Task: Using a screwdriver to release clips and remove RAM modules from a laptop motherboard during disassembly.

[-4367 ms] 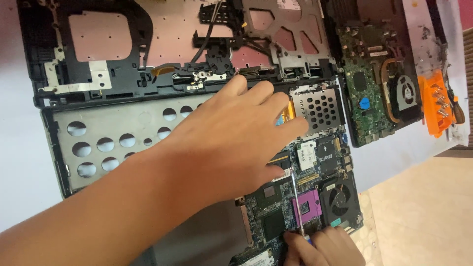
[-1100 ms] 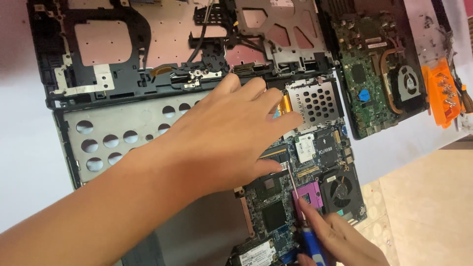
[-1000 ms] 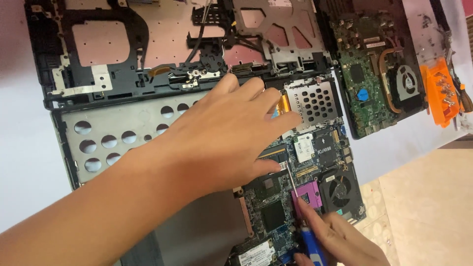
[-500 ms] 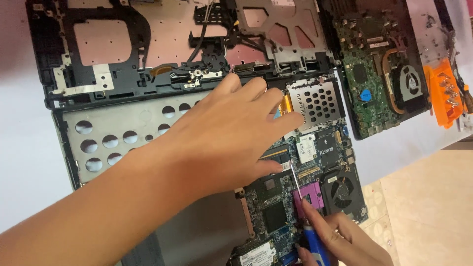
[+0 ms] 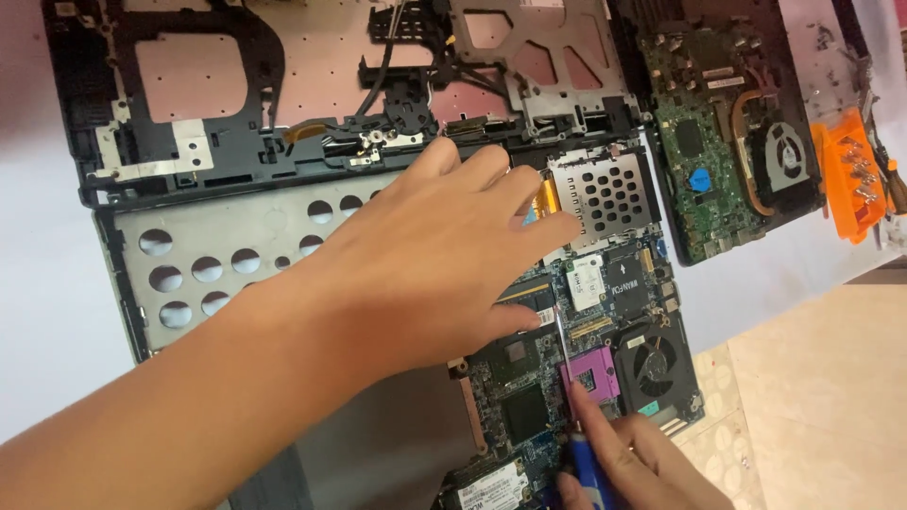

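My left hand (image 5: 425, 255) lies flat with fingers spread on a dismantled laptop base (image 5: 189, 269), pressing on its green motherboard (image 5: 567, 378) beside a perforated metal cage (image 5: 600, 194). My right hand (image 5: 633, 463) at the bottom edge grips a blue-handled screwdriver (image 5: 584, 453). Its thin shaft points up and the tip touches the board just left of the purple processor socket (image 5: 592, 373). A small black fan (image 5: 654, 364) sits right of the socket.
A black laptop frame (image 5: 283, 94) lies open behind the base on the white table. A second motherboard with a fan and copper heat pipe (image 5: 737, 142) lies at the right, next to an orange tool holder (image 5: 850, 175). Tiled floor shows beyond the table's right edge.
The right hand and screwdriver have come up into view, the tip settling by the purple socket. My left hand stays pressed in place. The camera has shifted slightly.
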